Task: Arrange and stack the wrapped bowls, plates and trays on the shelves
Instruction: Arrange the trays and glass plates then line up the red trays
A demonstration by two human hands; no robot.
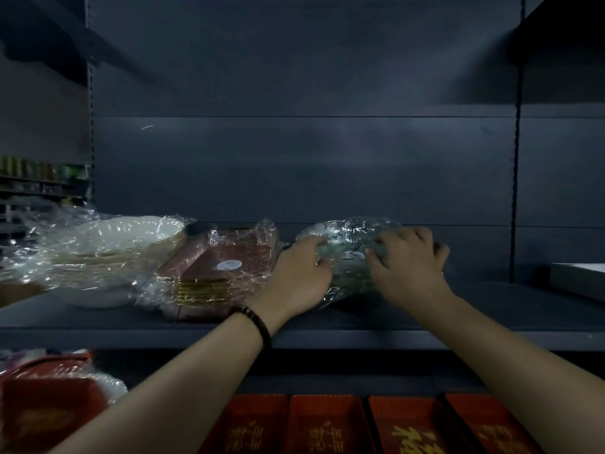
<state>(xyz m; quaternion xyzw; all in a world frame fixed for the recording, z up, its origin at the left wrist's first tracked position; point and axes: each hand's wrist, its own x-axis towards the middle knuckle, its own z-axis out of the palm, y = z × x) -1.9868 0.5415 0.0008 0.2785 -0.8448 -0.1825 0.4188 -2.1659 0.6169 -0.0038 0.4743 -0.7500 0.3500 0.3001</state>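
Note:
A stack of dark green dishes wrapped in clear film sits on the dark shelf, right of centre. My left hand grips its left side with curled fingers. My right hand lies over its right side, fingers curled onto the film. Left of it stands a wrapped stack of red-brown square trays with gold rims. At the far left is a wrapped stack of white bowls or plates.
A white flat box rests on the shelf at the right edge. On the lower shelf lie several red trays with gold lettering and a wrapped red tray at the left. The shelf's back panel is bare.

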